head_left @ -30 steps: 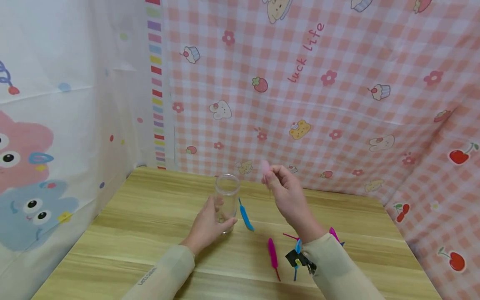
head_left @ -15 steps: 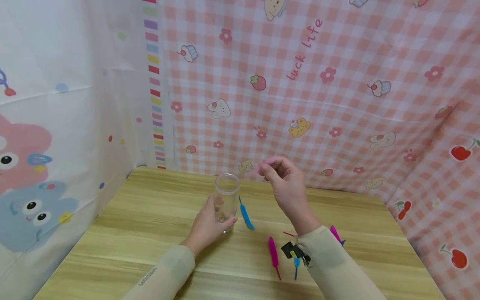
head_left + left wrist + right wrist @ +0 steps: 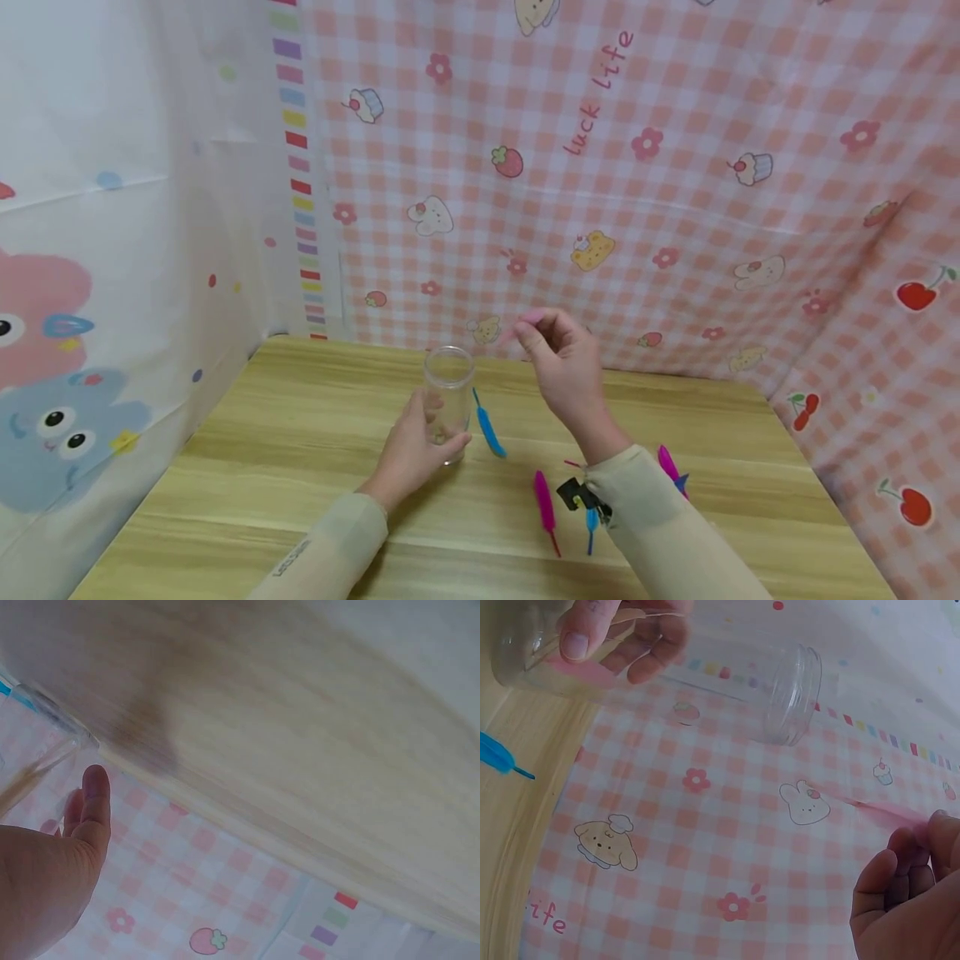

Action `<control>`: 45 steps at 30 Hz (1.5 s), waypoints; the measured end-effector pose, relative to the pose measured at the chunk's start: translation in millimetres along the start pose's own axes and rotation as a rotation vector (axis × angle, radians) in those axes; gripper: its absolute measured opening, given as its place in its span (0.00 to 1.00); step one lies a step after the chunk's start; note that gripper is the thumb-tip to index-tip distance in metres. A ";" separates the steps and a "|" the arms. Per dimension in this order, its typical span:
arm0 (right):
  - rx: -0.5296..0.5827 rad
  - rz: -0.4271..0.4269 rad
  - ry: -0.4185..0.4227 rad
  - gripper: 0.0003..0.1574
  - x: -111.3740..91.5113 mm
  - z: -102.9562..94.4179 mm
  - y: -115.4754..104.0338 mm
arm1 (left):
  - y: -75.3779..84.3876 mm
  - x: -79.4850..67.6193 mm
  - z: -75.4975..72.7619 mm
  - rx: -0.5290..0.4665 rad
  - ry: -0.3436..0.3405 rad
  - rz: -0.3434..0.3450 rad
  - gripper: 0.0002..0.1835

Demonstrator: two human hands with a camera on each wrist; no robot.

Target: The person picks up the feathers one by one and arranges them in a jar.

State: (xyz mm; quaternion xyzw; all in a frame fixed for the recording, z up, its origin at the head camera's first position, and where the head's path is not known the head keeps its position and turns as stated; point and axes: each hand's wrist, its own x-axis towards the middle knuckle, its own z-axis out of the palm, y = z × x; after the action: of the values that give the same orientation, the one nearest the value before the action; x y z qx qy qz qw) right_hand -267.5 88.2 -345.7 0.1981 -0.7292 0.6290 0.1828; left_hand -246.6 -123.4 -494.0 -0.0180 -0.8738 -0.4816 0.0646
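My left hand (image 3: 414, 454) grips a clear jar (image 3: 448, 385) low on its side, with the jar upright on the table. In the right wrist view the jar wall (image 3: 727, 701) shows a pink piece (image 3: 585, 673) and a thin tan piece through it, near my left fingers. Up and to the right of the jar's mouth, my right hand (image 3: 568, 371) pinches a pale pink feather (image 3: 891, 813) between thumb and fingertips. The feather's thin quill points toward the jar. A blue feather (image 3: 490, 431) lies just right of the jar.
On the wood-grain table (image 3: 247, 467), a magenta feather (image 3: 544, 500) lies in front. Another blue feather (image 3: 592, 521) and a magenta one (image 3: 667, 463) lie partly behind my right sleeve (image 3: 652, 492). A checked pink curtain (image 3: 540, 200) hangs along the table's far edge.
My right hand has risen slightly, and the pink feather has turned from upright to tilted, its quill now pointing left toward the jar. The left hand keeps its grip on the jar.
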 end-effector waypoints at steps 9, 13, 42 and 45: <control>-0.022 -0.023 0.035 0.10 7.8 -5.9 -4.7 | -0.3 0.8 -0.1 0.003 -0.009 0.020 0.39; -0.048 -0.024 0.023 0.11 11.5 -5.7 -7.1 | -0.5 1.0 -0.4 0.000 -0.008 0.022 0.38; -0.043 0.043 -0.190 0.11 0.4 34.2 4.4 | -3.4 1.7 -0.1 -0.011 -0.001 0.023 0.36; -0.080 0.068 -0.203 0.11 -2.5 38.7 5.5 | -3.6 1.8 0.1 -0.017 -0.003 0.019 0.36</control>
State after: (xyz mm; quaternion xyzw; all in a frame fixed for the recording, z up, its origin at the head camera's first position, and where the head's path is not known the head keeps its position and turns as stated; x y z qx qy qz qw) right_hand -268.9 50.7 -357.1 0.2283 -0.7749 0.5818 0.0945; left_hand -248.8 -125.3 -496.9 -0.0274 -0.8697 -0.4881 0.0678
